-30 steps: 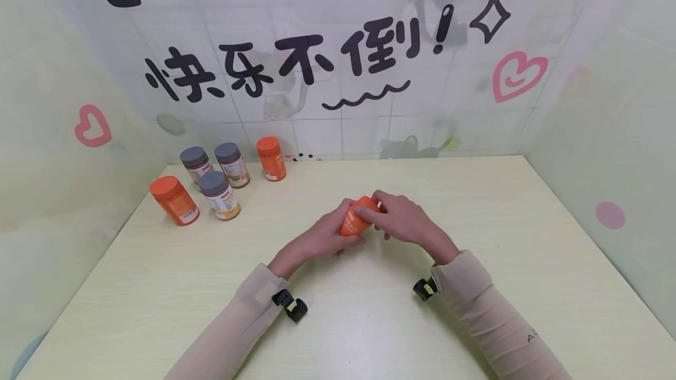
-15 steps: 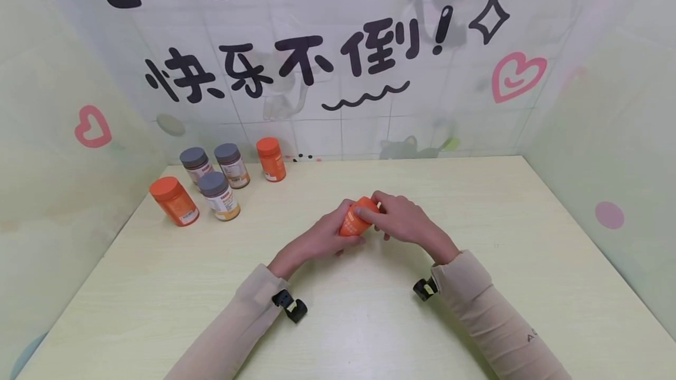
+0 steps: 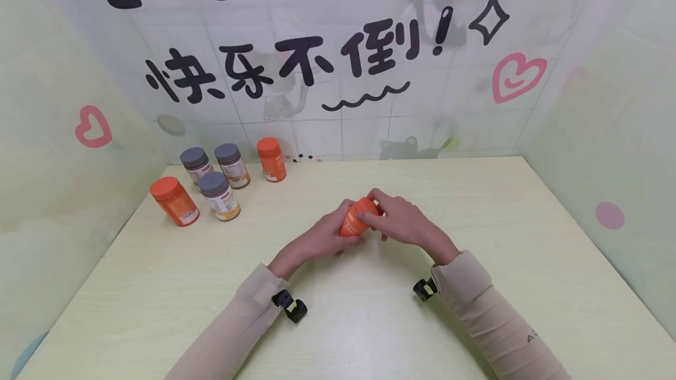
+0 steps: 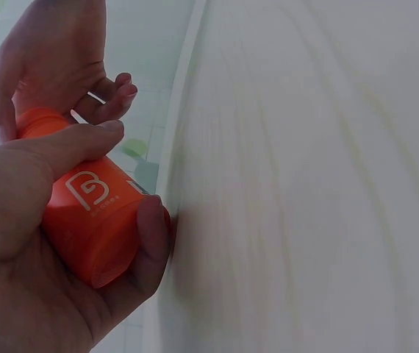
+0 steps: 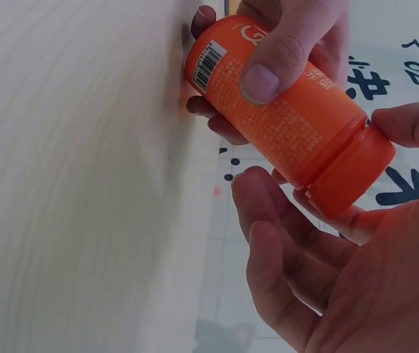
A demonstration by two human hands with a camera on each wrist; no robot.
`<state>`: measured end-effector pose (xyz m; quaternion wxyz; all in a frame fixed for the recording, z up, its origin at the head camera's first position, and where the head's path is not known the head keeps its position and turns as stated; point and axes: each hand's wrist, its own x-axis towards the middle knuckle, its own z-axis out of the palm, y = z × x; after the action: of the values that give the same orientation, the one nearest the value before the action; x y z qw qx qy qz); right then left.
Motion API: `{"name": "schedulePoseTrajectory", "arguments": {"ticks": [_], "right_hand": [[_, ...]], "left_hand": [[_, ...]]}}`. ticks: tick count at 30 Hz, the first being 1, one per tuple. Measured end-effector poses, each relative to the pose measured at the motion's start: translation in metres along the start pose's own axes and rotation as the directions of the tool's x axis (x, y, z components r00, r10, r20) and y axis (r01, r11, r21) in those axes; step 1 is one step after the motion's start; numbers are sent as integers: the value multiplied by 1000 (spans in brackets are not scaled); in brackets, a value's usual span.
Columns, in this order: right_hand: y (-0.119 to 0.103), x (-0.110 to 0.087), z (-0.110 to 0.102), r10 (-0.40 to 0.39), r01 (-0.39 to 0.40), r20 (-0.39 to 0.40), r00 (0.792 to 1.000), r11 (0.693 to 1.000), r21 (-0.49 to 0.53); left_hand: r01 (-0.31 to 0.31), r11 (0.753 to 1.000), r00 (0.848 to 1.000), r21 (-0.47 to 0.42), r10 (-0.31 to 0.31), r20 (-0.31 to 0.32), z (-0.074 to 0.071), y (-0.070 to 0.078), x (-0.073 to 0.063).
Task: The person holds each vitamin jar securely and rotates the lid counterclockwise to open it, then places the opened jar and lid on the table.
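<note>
An orange plastic bottle (image 3: pixel 355 221) is held tilted over the middle of the table, its cap end toward the right hand. My left hand (image 3: pixel 328 234) wraps its fingers and thumb round the body, and the printed text and barcode show in the right wrist view. My right hand (image 3: pixel 401 219) pinches the orange cap (image 5: pixel 353 173) between thumb and forefinger. The right hand's other fingers hang loosely curled, apart from the bottle. A thin gap shows between the cap and the bottle's shoulder in the right wrist view.
At the back left stand several jars: an orange bottle (image 3: pixel 175 201), another orange bottle (image 3: pixel 272 160), and three grey-lidded jars, the nearest grey-lidded jar (image 3: pixel 219 196) in front. Printed cloth walls (image 3: pixel 338 128) border the pale table (image 3: pixel 454 321) at the back and sides.
My right hand's thumb and forefinger have turned a little on the cap, the forefinger moving up and left. My left hand and the bottle body stay in place.
</note>
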<state>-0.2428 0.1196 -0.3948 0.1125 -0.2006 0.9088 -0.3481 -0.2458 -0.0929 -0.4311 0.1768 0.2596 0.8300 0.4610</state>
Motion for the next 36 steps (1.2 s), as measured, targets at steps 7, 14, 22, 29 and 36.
{"name": "schedulePoseTrajectory", "arguments": {"ticks": [7, 14, 22, 29, 36], "right_hand": [[-3, -1, 0, -31, 31, 7, 1000, 999, 10], [-3, 0, 0, -14, 14, -13, 1000, 999, 43], [-2, -1, 0, 19, -18, -29, 999, 1000, 19], [-1, -1, -1, 32, -32, -4, 999, 999, 9], [-2, -2, -1, 36, -36, 13, 999, 999, 12]], "left_hand": [[1, 1000, 1000, 0, -1, -6, 0, -1, 0], [-7, 1000, 1000, 3, 7, 4, 0, -2, 1], [-8, 1000, 1000, 16, 8, 2, 1, -2, 2], [-17, 1000, 1000, 21, 17, -3, 1, -4, 3], [-16, 1000, 1000, 17, 16, -3, 2, -4, 1]]}}
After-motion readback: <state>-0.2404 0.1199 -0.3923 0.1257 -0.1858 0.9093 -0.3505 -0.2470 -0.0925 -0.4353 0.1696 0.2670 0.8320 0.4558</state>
